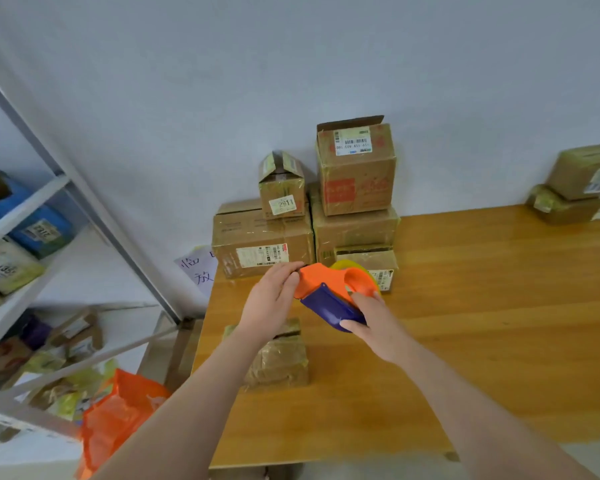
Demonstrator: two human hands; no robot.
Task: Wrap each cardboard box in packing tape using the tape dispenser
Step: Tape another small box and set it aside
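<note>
The right grip [374, 323] clasps the purple handle of the orange-and-purple plastic tape dispenser [326, 289] — the left grip [274, 299] pinches its front end — above the small tape-wrapped cardboard box [284, 362] on the wooden surface [465, 323].

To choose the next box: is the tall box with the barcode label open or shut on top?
Open: a top flap of the tall box stands raised.
</note>
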